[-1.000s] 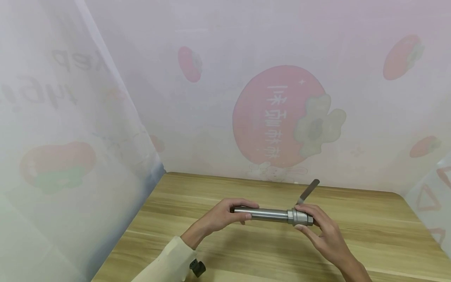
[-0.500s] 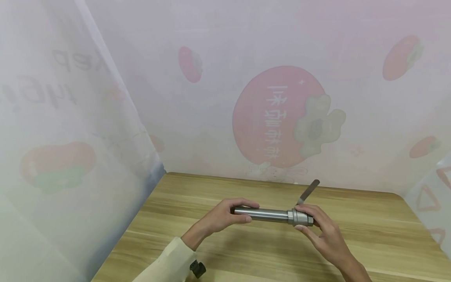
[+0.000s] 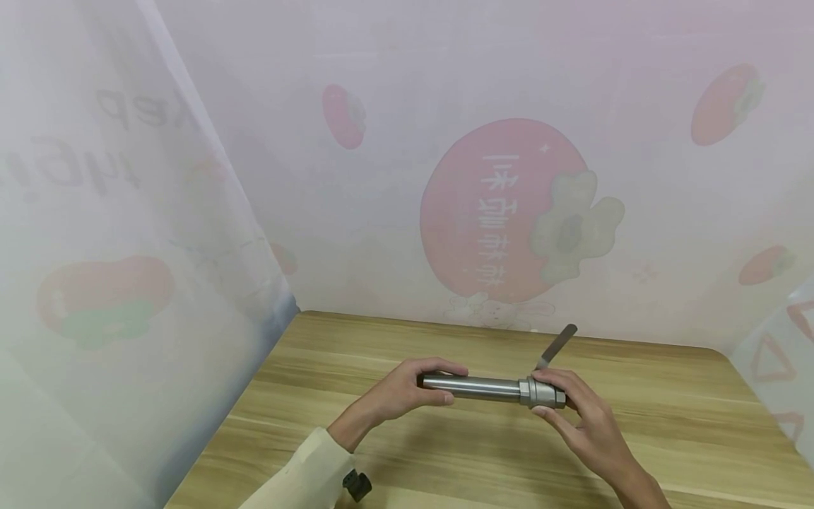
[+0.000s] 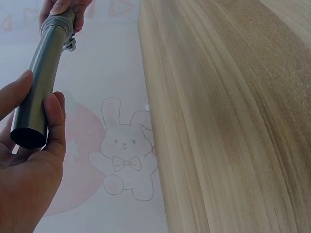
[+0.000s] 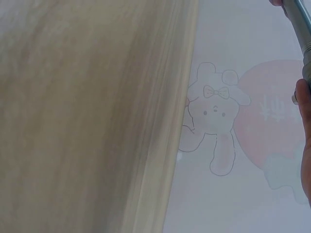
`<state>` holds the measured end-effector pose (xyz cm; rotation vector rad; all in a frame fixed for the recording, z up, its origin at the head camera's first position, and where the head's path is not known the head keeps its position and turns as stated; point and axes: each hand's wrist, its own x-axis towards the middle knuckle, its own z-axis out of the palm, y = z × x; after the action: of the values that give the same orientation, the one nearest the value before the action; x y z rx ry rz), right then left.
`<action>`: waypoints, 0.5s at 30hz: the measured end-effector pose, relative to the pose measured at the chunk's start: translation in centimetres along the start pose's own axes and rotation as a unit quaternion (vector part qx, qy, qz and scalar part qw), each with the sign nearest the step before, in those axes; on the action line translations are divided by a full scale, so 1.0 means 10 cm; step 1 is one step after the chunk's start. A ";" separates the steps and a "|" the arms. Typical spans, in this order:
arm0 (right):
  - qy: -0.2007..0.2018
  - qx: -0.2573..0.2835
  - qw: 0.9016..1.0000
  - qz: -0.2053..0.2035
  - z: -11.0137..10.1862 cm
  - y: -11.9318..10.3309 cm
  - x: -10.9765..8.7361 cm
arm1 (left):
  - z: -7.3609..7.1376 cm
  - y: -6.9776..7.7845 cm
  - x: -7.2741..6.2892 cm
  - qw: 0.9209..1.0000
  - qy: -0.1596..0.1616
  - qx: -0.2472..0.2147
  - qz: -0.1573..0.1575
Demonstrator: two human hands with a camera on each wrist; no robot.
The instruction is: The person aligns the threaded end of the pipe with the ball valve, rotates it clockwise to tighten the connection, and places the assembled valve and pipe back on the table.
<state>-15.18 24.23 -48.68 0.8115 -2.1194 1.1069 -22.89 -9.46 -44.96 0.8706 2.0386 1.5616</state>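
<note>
A shiny metal pipe (image 3: 480,387) runs level between both hands, joined at its right end to a metal ball valve (image 3: 542,393). From the valve a flat lever handle (image 3: 557,344) slants up and to the right. My left hand (image 3: 407,385) holds the pipe's left end, thumb in front and fingers behind. In the left wrist view, the pipe's round end (image 4: 29,138) is dark inside and sits between thumb and fingers. My right hand (image 3: 588,420) grips the valve body, thumb below and fingers over the top. The right wrist view catches only an edge of that hand.
The wood-grain table (image 3: 318,353) lies beneath the hands. Pale printed curtains (image 3: 381,212) hang along its back and left side. A small black device (image 3: 357,485) sits at the left sleeve (image 3: 311,466).
</note>
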 end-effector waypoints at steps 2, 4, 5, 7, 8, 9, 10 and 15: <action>0.004 0.002 1.000 -0.012 0.01 0.01 0.00 | 0.00 0.00 0.00 1.000 -0.001 0.003 0.001; 0.007 0.002 1.000 -0.022 0.01 0.02 -0.01 | 0.00 0.00 0.01 1.000 -0.002 0.007 0.001; 0.007 0.003 1.000 -0.021 0.01 0.03 -0.01 | -0.01 0.00 0.01 1.000 -0.003 0.010 0.000; 0.008 0.003 1.000 -0.022 0.01 0.03 -0.01 | -0.01 -0.01 0.01 1.000 -0.004 0.014 -0.001; 0.007 0.003 1.000 -0.022 0.01 0.03 -0.01 | -0.01 -0.01 0.01 1.000 -0.004 0.017 -0.002; 0.008 0.004 1.000 -0.022 0.01 0.03 -0.01 | -0.02 -0.01 0.01 1.000 -0.004 0.020 -0.004; 0.007 0.004 1.000 -0.022 0.01 0.03 -0.01 | -0.02 -0.01 0.01 1.000 -0.004 0.023 -0.005; 0.003 0.004 1.000 -0.012 0.00 0.01 0.00 | -0.02 0.00 0.02 0.999 -0.003 0.032 -0.015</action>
<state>-15.25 24.21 -48.72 0.8355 -2.0967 1.1039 -23.19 -9.49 -44.90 0.8622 2.0983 1.4845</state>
